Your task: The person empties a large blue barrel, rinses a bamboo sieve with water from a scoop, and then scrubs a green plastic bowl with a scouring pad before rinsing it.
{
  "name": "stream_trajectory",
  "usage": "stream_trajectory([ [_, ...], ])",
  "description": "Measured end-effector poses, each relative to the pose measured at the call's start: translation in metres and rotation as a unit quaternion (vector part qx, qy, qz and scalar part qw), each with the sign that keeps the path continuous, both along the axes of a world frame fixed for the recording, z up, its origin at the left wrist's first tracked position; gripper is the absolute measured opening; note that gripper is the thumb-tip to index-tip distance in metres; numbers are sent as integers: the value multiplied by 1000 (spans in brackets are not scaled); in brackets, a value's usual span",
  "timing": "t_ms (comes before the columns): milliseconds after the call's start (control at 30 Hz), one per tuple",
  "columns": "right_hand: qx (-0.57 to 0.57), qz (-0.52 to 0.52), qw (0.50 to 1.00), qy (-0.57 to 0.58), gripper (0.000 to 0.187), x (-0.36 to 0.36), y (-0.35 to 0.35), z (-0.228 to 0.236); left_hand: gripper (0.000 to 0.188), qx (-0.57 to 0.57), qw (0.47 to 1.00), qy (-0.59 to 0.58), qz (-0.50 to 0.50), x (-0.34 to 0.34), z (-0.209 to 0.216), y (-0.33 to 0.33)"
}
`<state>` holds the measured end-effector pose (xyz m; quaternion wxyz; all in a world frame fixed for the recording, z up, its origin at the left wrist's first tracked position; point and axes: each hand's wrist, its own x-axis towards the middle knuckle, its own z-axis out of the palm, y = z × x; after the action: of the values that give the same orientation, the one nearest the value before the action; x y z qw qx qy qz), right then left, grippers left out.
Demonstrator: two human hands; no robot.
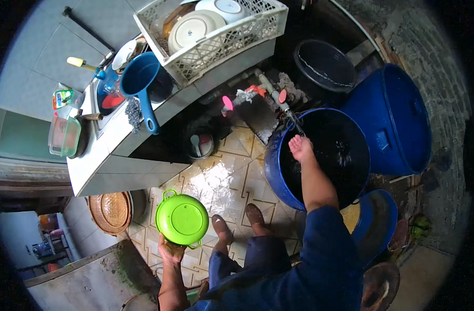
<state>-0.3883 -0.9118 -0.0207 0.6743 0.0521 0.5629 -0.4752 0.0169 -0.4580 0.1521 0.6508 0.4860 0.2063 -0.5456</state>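
Note:
My left hand [170,251] grips the lower rim of a lime-green plastic bowl [182,218] with two small loop handles. The bowl's round base faces up toward me, so its inside is hidden. Stretched out to the right, my right hand [300,149] is just below a tap [296,123] over a big blue drum [278,179] of dark water. Its palm shows and the fingers are slightly curled, with nothing seen in them. Ripples glint on the water surface. Whether the tap is running is hard to make out.
A tiled counter [161,115] at left carries a blue dipper [138,78], a steel scourer [133,115] and a white crate [221,54] of plates. Another blue drum [397,124] and a black tub [325,67] stand at right. A woven basket [110,212] sits left, by wet floor tiles [211,181].

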Motion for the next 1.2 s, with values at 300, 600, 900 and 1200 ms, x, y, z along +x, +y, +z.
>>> stream_trajectory([
  [300, -51, 139, 949, 279, 11, -12, -8, -1, 57, 66, 998, -19, 3, -23, 11, -22],
  [600, -272, 210, 738, 581, 24, -19, 10, 131, 60, 39, 999, -24, 14, -38, -1, -30],
  [900, -387, 526, 348, 673, 49, 43, -84, 183, 62, 33, 997, -63, -2, -46, -1, -20],
  [1200, -397, 563, 258, 677, 41, 48, -106, 185, 65, 63, 996, -54, 43, -50, 7, -5],
])
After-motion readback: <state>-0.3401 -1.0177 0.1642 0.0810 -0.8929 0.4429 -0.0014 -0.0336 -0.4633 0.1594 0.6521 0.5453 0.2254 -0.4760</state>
